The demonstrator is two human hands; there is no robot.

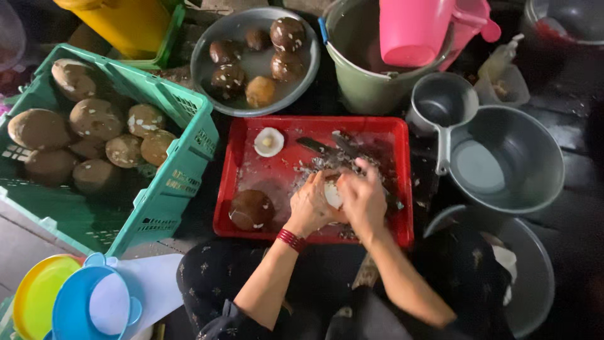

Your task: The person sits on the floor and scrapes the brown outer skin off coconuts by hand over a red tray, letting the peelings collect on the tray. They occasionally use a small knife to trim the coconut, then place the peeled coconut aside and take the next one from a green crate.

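beside hands (336, 204): knife (324, 150), brown coconut (251, 209)

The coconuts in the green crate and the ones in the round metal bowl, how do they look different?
The coconuts in the green crate are pale tan, dry and flecked with white; the coconuts in the metal bowl are mostly dark brown and glossy, as if wet. The crate's are heaped close together, while the bowl's lie in a loose single layer. The crate's also look larger. Both lots are whole and roundish.
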